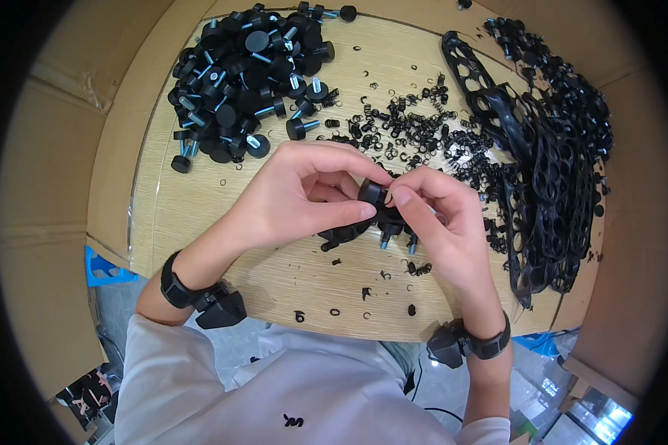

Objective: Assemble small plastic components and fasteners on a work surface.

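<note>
While both hands met above the counter (189,215) in the head view, the left hand (293,189) had a black-headed stud (369,191) pinched by its round head, thumb and fingertips nearly closed around it. The right hand (449,215) had its thumb and forefinger drawn close at the stud's other end — whether that grip had hold of the shank or a thin scrap, I could not tell. Just below lay a black moulded web (341,236), with more threaded shanks (385,242) beside it.

Finished-looking studs were heaped at the far left (230,89), trimmings (412,122) beyond the hands, and perforated black strips (549,178) at the right. The step seemed to be cleaning waste off one stud; next called for a steady head and a careful peel — probably.
</note>
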Motion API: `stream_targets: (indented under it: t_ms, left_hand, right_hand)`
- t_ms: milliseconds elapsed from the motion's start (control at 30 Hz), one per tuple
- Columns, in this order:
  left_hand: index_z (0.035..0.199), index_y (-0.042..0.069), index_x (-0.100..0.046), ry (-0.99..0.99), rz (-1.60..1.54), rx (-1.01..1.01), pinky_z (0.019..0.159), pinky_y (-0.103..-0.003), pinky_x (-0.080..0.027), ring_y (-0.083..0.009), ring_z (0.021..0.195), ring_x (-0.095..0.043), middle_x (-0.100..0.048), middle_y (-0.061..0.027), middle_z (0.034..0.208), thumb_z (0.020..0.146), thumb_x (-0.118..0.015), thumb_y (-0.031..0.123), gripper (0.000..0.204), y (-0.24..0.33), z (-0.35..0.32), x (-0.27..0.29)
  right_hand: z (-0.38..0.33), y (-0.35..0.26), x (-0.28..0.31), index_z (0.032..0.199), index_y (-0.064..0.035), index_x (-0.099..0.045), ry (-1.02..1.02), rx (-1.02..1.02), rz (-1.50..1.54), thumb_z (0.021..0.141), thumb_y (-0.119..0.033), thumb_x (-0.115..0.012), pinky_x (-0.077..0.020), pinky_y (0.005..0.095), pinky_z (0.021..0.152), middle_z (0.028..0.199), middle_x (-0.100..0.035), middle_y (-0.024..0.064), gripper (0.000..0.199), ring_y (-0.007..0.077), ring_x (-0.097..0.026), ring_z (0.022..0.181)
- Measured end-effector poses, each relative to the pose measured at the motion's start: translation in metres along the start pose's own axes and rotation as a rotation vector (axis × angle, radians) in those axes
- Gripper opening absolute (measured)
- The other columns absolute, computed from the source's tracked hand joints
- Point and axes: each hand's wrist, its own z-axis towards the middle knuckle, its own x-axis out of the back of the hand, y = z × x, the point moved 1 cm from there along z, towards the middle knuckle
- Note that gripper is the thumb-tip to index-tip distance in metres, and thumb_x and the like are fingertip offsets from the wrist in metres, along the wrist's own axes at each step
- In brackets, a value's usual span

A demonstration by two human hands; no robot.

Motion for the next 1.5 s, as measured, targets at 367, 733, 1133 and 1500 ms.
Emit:
stream_targets:
  t_ms: [367,733,1133,1500]
  left_hand:
    - [0.108,-0.003,-0.064,0.002,-0.057,-0.006,0.086,-0.029,-0.051,-0.0166,0.101,-0.062,-0.063,-0.0115,0.11,0.078,-0.067,-0.007,0.031,0.001,0.001,-0.001]
    - [0.107,0.001,-0.062,-0.078,0.068,-0.01,0.085,-0.029,-0.05,-0.0131,0.096,-0.059,-0.061,-0.0045,0.104,0.079,-0.066,-0.005,0.03,-0.004,0.001,-0.003]
    - [0.104,0.001,-0.061,-0.091,0.166,-0.02,0.079,-0.027,-0.05,-0.0126,0.093,-0.059,-0.061,-0.0046,0.101,0.081,-0.062,-0.002,0.023,-0.005,0.003,-0.005]
    - [0.106,0.0,-0.061,-0.053,0.175,-0.035,0.079,-0.027,-0.051,-0.0133,0.092,-0.061,-0.062,-0.0057,0.102,0.081,-0.063,-0.002,0.025,-0.004,0.002,-0.004]
  right_hand:
    - [-0.001,0.0,-0.003,0.086,0.0017,-0.063,-0.003,0.003,-0.107,0.088,-0.003,-0.059,-0.0314,0.0191,0.048,0.067,-0.055,-0.0018,0.007,0.0013,-0.041,0.057]
    - [-0.001,-0.005,-0.002,0.082,0.0028,-0.062,-0.023,0.03,-0.331,0.083,-0.004,-0.062,-0.0405,0.024,0.048,0.068,-0.058,0.0074,0.007,0.0098,-0.053,0.053]
    - [-0.001,-0.009,-0.004,0.081,0.0023,-0.063,-0.05,0.009,-0.367,0.083,-0.006,-0.062,-0.0436,0.0262,0.051,0.07,-0.06,0.0096,0.008,0.0144,-0.056,0.054]
    - [0.0,-0.007,-0.004,0.08,0.0019,-0.062,-0.035,0.053,-0.364,0.083,-0.006,-0.062,-0.0409,0.0253,0.048,0.067,-0.059,0.0074,0.008,0.012,-0.053,0.052]
